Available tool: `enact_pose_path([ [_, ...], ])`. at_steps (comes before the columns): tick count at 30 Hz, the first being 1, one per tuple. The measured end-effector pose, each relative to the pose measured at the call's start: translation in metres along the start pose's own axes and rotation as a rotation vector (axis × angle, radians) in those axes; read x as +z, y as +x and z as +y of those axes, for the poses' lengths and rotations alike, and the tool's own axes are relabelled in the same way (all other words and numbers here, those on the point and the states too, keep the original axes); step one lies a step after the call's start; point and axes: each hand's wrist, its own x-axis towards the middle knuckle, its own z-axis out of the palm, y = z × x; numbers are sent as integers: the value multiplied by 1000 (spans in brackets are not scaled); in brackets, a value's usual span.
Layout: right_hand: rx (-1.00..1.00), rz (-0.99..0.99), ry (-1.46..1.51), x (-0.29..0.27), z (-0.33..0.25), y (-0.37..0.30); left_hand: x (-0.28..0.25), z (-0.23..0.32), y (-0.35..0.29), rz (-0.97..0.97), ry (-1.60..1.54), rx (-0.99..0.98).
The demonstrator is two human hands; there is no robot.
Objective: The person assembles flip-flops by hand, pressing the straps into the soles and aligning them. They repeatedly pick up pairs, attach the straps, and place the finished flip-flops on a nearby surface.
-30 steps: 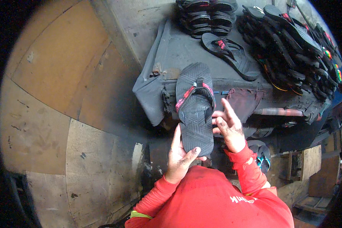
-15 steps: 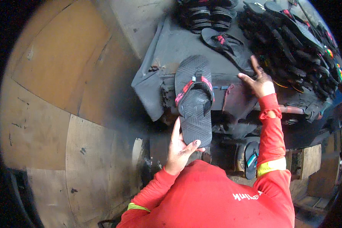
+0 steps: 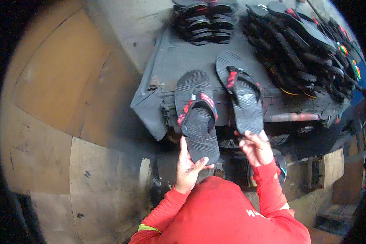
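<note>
My left hand [image 3: 189, 166] grips the heel end of a black flip-flop [image 3: 201, 140] with a pink-patterned thong strap, its toe pointing away from me. Beside it to the right, my right hand [image 3: 256, 148] pinches the heel of a second black flip-flop [image 3: 248, 112] with a similar strap. Both are held sole down with the footbeds facing up, side by side and a little apart, over the near edge of a dark work table [image 3: 150, 97]. Each thumb lies on top of a heel, and the fingers underneath are partly hidden.
A neat stack of black sandals [image 3: 203, 26] stands at the back of the table. To its right is a large heap of flip-flops [image 3: 297, 53], some with coloured bands. Brown wooden panels [image 3: 53, 101] fill the left. Under the table another flip-flop [image 3: 280, 162] is partly hidden.
My right hand has come back toward me from the table, now holding the second flip-flop that lay there. The first flip-flop stays in my left hand, and the view has shifted slightly.
</note>
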Motion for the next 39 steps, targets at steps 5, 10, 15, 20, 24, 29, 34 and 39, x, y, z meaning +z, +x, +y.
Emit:
enact_pose_path([
  [5, 70, -127, 79, -18, 23, -9, 8, 4, 12, 26, 5, 1],
  [10, 148, -166, 105, -23, 46, -35, 6, 5, 15, 14, 30, -15],
  [15, 137, -164, 95, -19, 53, -38, 3, 2, 5, 22, 20, -45],
  [20, 68, -155, 113, -13, 53, -43, 3, -1, 0, 19, -7, -37],
  [24, 69, -151, 108, -8, 53, -45, 6, 3, -6, 61, 7, -45],
  [29, 49, -173, 86, -7, 50, -48, 7, 22, 1, 79, 45, 98],
  [34, 35, -181, 29, -13, 40, -53, -13, 57, 55, 117, 49, 165],
  [39, 13, -160, -46, -37, 31, -68, -33, 64, 94, 253, -114, 316],
])
